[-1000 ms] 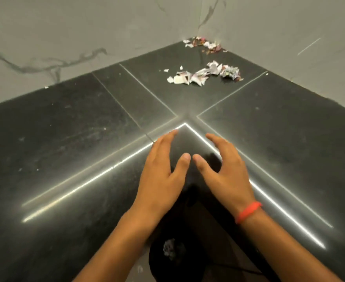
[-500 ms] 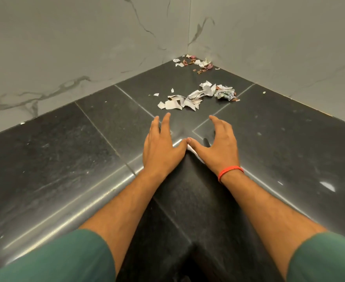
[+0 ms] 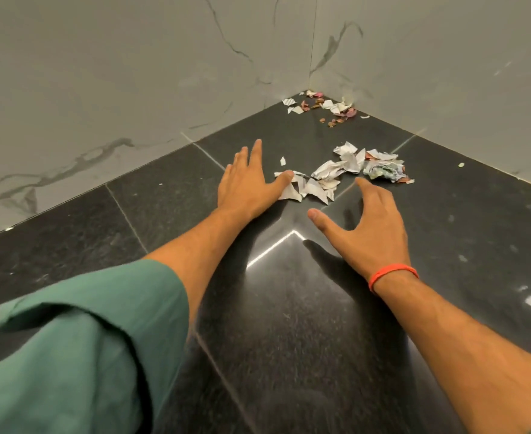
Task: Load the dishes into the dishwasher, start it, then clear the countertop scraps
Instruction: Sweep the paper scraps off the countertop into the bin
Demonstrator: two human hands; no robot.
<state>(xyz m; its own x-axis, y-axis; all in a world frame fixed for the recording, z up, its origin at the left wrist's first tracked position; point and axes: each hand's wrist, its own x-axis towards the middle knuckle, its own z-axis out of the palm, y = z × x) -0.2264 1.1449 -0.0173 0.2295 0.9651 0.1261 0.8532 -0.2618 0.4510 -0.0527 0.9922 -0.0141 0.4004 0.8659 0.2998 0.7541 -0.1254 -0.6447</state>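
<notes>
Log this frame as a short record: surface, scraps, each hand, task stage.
surface: dark stone countertop in a corner of marble walls
near scraps: torn paper pile mid-counter
far scraps: paper and reddish bits in the corner
left hand: flat on the counter, fingers straight, thumb touching the near pile's left edge
right hand: spread open, just short of the near pile, holding nothing
wrist: orange band on the right
stage: scraps not yet gathered

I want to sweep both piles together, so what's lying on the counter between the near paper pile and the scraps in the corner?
In the head view, bare dark countertop separates the near paper pile from the corner scraps.
</notes>
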